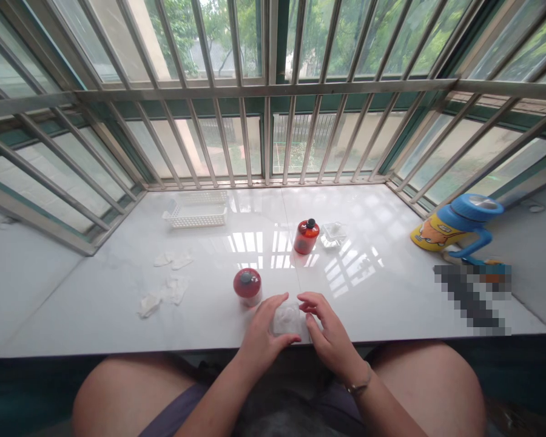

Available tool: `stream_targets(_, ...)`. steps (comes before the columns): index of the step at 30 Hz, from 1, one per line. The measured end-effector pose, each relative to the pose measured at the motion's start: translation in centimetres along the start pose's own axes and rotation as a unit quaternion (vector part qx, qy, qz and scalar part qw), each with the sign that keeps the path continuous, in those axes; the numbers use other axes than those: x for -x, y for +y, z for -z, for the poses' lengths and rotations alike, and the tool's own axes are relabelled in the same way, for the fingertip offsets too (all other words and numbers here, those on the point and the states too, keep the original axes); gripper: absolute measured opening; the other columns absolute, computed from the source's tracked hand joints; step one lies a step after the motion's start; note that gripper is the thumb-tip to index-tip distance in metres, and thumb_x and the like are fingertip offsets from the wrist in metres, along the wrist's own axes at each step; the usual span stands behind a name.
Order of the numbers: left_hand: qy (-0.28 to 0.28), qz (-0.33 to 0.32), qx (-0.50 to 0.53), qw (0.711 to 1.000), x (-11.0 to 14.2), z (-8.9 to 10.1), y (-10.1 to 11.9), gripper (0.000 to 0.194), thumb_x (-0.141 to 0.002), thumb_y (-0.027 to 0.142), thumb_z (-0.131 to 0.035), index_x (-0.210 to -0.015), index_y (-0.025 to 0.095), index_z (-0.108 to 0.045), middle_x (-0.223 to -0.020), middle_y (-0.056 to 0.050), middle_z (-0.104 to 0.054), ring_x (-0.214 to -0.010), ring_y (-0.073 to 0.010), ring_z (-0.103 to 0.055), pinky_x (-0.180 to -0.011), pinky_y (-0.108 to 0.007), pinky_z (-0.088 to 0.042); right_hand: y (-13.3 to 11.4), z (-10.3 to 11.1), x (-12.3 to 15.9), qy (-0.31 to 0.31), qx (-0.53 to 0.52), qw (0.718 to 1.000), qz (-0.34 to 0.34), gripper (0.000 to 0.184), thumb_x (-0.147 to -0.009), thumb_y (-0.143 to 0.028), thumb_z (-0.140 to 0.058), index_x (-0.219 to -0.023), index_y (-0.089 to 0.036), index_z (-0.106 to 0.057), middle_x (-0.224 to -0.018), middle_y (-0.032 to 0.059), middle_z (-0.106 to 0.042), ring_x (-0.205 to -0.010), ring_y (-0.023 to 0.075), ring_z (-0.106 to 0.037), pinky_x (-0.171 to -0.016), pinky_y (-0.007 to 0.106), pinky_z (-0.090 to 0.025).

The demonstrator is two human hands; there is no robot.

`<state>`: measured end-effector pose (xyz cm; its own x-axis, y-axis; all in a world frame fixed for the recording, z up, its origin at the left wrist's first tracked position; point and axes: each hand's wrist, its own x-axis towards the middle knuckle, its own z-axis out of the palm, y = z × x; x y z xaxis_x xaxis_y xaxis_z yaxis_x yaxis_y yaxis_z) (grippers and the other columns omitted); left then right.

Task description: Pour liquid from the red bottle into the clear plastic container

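Observation:
A small clear square dish (286, 319) sits on the white counter near its front edge. My left hand (264, 328) curves round its left side, fingers along the far edge and thumb at the near edge. At the dish's right side is my right hand (326, 331), fingers bent and apart from the thumb; whether its fingertips touch the dish I cannot tell. Just beyond my left hand stands a red bottle with a dark cap (248, 285). Farther back is an orange-red bottle with a black cap (306, 237), beside another clear dish (333, 234).
A white perforated basket (198, 217) stands at the back left. Crumpled white tissues (164, 294) lie on the counter (95, 309) at left. On the right, a blue and yellow flask (455, 223) leans near the wall, by a blurred-out dark item (471, 297). Metal window bars (267, 139) border the back.

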<state>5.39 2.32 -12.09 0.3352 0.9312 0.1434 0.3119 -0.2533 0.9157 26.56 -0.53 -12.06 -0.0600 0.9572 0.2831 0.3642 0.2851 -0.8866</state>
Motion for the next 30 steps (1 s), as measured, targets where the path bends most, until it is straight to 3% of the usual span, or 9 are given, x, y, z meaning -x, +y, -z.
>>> stream_targets(4, 0.029, 0.023, 0.003, 0.999, 0.1, -0.3, -0.1, 0.061, -0.069, 0.025, -0.1, -0.118, 0.025, -0.064, -0.142, -0.009, -0.071, -0.132, -0.0323, -0.068, -0.113, -0.052, -0.055, -0.3, -0.1, -0.1, 0.005, 0.005, 1.0, 0.006, 0.039, -0.105, -0.019, -0.042, -0.139, -0.028, -0.059, -0.132, 0.0106, -0.062, -0.111, 0.0229, -0.069, -0.099, 0.043, -0.061)
stream_targets(9, 0.021, -0.004, -0.014, 1.0, 0.2, -0.4, -0.2, 0.074, -0.07, 0.024, -0.1, -0.133, 0.027, -0.061, -0.145, -0.008, -0.07, -0.137, -0.0323, -0.066, -0.119, -0.053, -0.051, -0.6, -0.1, -0.1, 0.005, 0.004, 1.0, 0.011, 0.042, -0.102, -0.016, -0.043, -0.138, -0.028, -0.06, -0.131, 0.0099, -0.064, -0.11, 0.0228, -0.069, -0.098, 0.042, -0.061)
stream_targets(12, 0.023, 0.01, -0.003, 1.0, 0.1, -0.5, -0.2, 0.057, -0.069, 0.023, -0.099, -0.111, 0.025, -0.06, -0.144, -0.008, -0.071, -0.133, -0.0318, -0.067, -0.115, -0.051, -0.053, -0.9, -0.1, -0.1, 0.002, 0.012, 1.0, 0.011, 0.042, -0.102, -0.016, -0.043, -0.138, -0.028, -0.06, -0.131, 0.0096, -0.064, -0.111, 0.0232, -0.069, -0.099, 0.042, -0.061)
stream_targets(14, 0.038, 0.03, 0.008, 0.999, 0.1, -0.6, -0.3, 0.056, -0.068, 0.021, -0.098, -0.101, 0.025, -0.054, -0.143, -0.007, -0.071, -0.132, -0.0312, -0.068, -0.111, -0.05, -0.054, -1.2, -0.1, -0.1, 0.0, 0.02, 1.0, 0.014, 0.038, -0.104, -0.019, -0.046, -0.138, -0.028, -0.06, -0.132, 0.0101, -0.065, -0.117, 0.025, -0.067, -0.103, 0.044, -0.059)
stream_targets(20, 0.042, 0.039, 0.017, 0.998, 0.2, -0.9, -0.8, 0.065, -0.071, 0.014, -0.09, -0.126, 0.026, -0.056, -0.138, -0.009, -0.071, -0.129, -0.0302, -0.069, -0.112, -0.049, -0.053, -2.2, -0.9, -0.6, 0.011, 0.083, 0.996, 0.024, 0.03, -0.096, -0.035, -0.077, -0.125, -0.028, -0.068, -0.13, 0.0116, -0.068, -0.125, 0.0323, -0.065, -0.109, 0.051, -0.056)
stream_targets(23, 0.032, 0.052, 0.031, 0.998, 0.2, -0.8, -0.7, 0.069, -0.072, 0.017, -0.092, -0.13, 0.026, -0.057, -0.139, -0.009, -0.069, -0.129, -0.0312, -0.068, -0.112, -0.05, -0.053, -2.8, -1.1, -0.9, 0.037, 0.084, 0.995, 0.032, 0.016, -0.098, -0.034, -0.076, -0.111, -0.027, -0.072, -0.122, 0.0111, -0.07, -0.118, 0.0311, -0.067, -0.104, 0.05, -0.058)
stream_targets(30, 0.021, 0.077, 0.029, 0.996, 0.1, -0.7, -0.7, 0.08, -0.066, 0.02, -0.1, -0.134, 0.027, -0.058, -0.138, -0.009, -0.069, -0.129, -0.0327, -0.067, -0.112, -0.051, -0.052, -4.1, 0.0, -1.2, 0.07, 0.064, 0.995, 0.03, 0.016, -0.099, -0.037, -0.075, -0.11, -0.026, -0.073, -0.123, 0.0099, -0.068, -0.117, 0.0283, -0.068, -0.103, 0.045, -0.057)
